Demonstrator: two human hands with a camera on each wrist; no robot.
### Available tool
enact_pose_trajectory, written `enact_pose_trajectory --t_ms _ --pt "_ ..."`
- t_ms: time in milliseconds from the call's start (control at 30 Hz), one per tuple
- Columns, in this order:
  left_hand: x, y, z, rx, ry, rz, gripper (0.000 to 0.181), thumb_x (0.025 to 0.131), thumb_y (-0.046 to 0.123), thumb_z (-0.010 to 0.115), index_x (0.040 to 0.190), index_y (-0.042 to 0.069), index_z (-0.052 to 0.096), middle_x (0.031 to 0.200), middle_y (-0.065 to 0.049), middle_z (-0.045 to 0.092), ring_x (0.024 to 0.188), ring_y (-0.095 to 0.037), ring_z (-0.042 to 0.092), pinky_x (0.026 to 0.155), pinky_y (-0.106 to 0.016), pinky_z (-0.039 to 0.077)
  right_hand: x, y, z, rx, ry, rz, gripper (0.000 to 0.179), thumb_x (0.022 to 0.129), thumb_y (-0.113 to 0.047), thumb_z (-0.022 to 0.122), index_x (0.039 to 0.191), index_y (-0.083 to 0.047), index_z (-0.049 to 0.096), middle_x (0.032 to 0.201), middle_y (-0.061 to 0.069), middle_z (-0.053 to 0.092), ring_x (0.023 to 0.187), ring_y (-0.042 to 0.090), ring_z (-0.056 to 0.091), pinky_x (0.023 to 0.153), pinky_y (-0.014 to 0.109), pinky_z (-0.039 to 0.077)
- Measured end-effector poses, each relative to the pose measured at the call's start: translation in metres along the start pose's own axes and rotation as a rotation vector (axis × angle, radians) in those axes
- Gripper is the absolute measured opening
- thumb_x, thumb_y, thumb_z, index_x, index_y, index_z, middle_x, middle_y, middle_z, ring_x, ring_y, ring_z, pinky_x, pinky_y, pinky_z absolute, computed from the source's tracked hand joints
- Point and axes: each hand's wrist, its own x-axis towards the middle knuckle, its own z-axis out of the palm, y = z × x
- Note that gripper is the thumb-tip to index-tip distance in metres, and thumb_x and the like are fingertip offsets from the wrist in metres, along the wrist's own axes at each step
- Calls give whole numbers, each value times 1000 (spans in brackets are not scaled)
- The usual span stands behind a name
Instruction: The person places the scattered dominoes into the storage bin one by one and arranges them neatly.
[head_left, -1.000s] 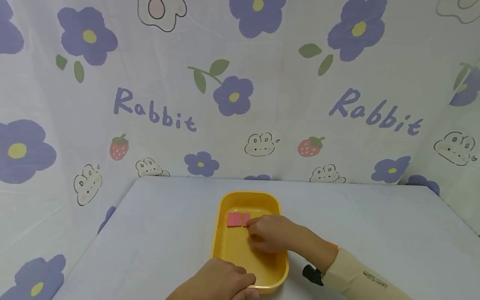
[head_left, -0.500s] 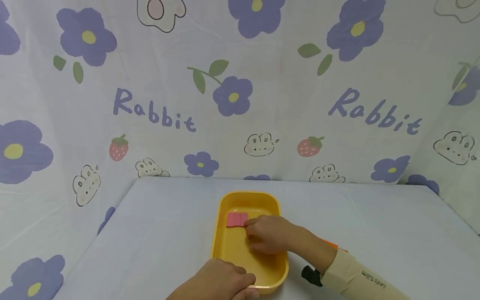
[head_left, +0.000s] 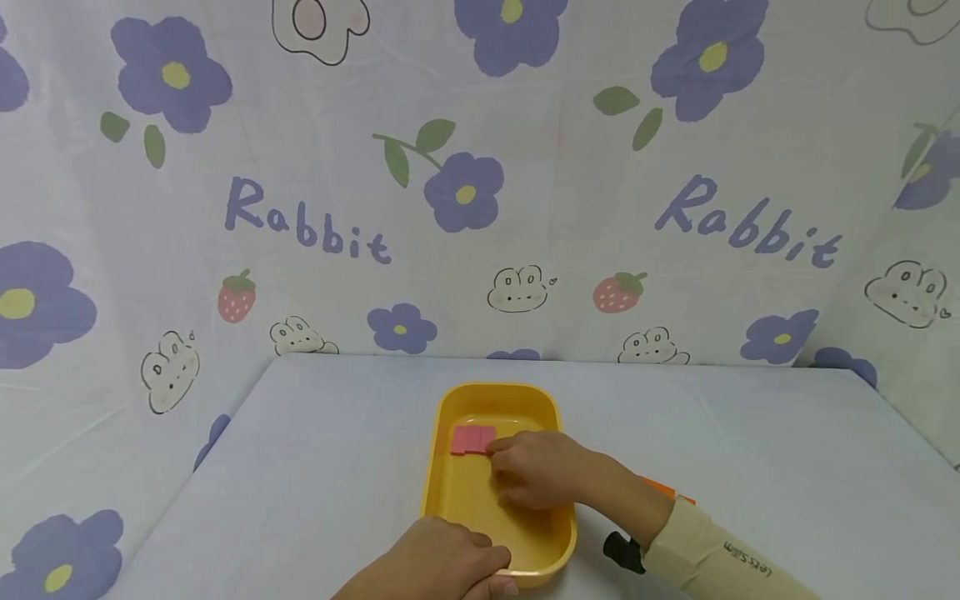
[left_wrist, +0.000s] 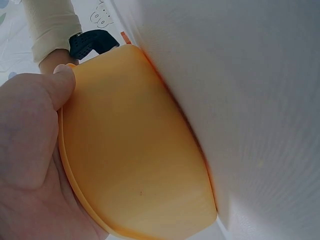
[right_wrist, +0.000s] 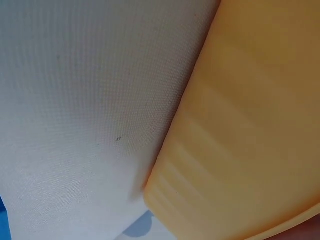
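A deep yellow plastic tray [head_left: 472, 500] stands lengthwise on the table. Its near rim is gripped by my left hand [head_left: 442, 558], the thumb over one side of the edge in the left wrist view [left_wrist: 27, 132]. Three flat pink pieces [head_left: 472, 440] lie side by side in a row on the tray floor toward its far left; the leftmost sits slightly lower than the others. My right hand [head_left: 543, 471] reaches in over the tray's right wall, index fingertip against the row's right end and the other fingers bent below. The right wrist view has only the tray's outer wall [right_wrist: 240, 125].
A flat orange thing [head_left: 660, 486] lies right of the tray, mostly hidden by the right forearm. A black device [head_left: 624, 552] is on the right wrist. White cloth with flowers and rabbits [head_left: 555, 208] hangs behind the table [head_left: 315, 467].
The rightmost pink piece has slid left across a small gap and now touches the others, the right fingertip moving with it. The row has shifted slightly left. My left hand stays put.
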Motion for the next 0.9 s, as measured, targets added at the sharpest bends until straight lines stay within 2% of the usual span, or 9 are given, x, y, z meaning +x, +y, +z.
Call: enact_pose_trajectory --t_ms 167,300,500,700,900 --pt "0 0 0 -13 -11 -6 39 108 49 32 87 25 56 61 14 38 51 -1 39 49 -18 31 0 2 0 18 -11 -13 17 92 -27 72 103 -14 73 131 6 64 119 21 60 99 36 47" --pt "0 1 0 -13 -25 -19 37 107 49 35 88 25 56 61 14 38 52 -1 39 50 -19 32 0 4 -2 71 -16 -38 19 93 -25 72 106 -12 73 130 7 64 122 20 59 101 35 45" --pt "-1 1 0 17 -6 -7 36 107 49 37 87 26 55 61 14 37 51 -1 38 50 -18 30 -4 4 -6 116 -15 -44 22 93 -24 72 110 -10 72 127 6 65 117 18 60 100 33 45" --pt "-1 1 1 17 -11 -10 37 107 49 36 88 25 56 62 14 39 51 -1 39 50 -19 31 -13 1 -11 144 5 -55 22 95 -21 70 112 -8 72 128 8 65 121 21 59 102 36 45" --pt "-1 2 0 20 -12 -9 36 107 49 37 88 25 56 62 15 40 52 -1 39 51 -19 32 -30 2 -13 153 50 -25 22 96 -25 69 111 -10 72 132 10 63 124 24 57 102 42 44"
